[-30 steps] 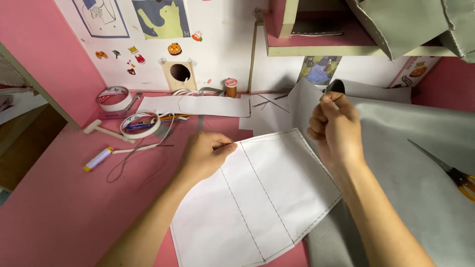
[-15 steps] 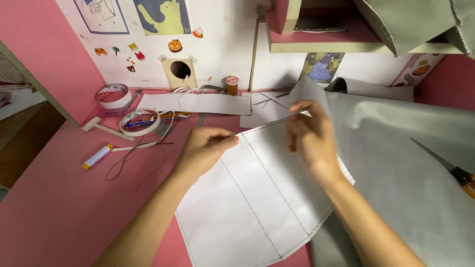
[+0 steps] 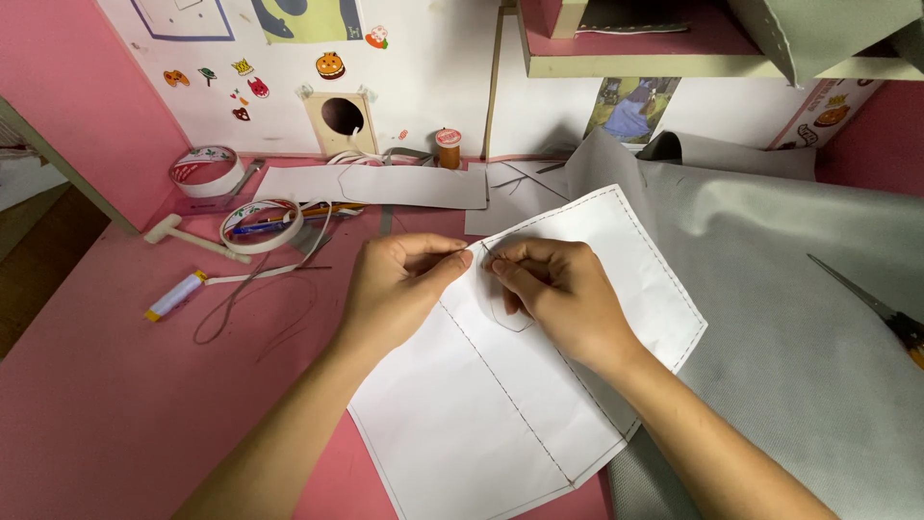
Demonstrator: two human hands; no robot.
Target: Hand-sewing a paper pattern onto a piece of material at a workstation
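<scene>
Over the white paper pattern (image 3: pixel 539 385), left hand (image 3: pixel 399 289) and right hand (image 3: pixel 553 289) meet, fingertips pinched shut on something too thin to identify, probably thread needing steady fine alignment

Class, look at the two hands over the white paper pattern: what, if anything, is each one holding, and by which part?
Both the left hand and the right hand pinch something thin and dark, perhaps a needle or thread, between fingertips above the paper pattern; which part is gripped cannot be told.
</scene>
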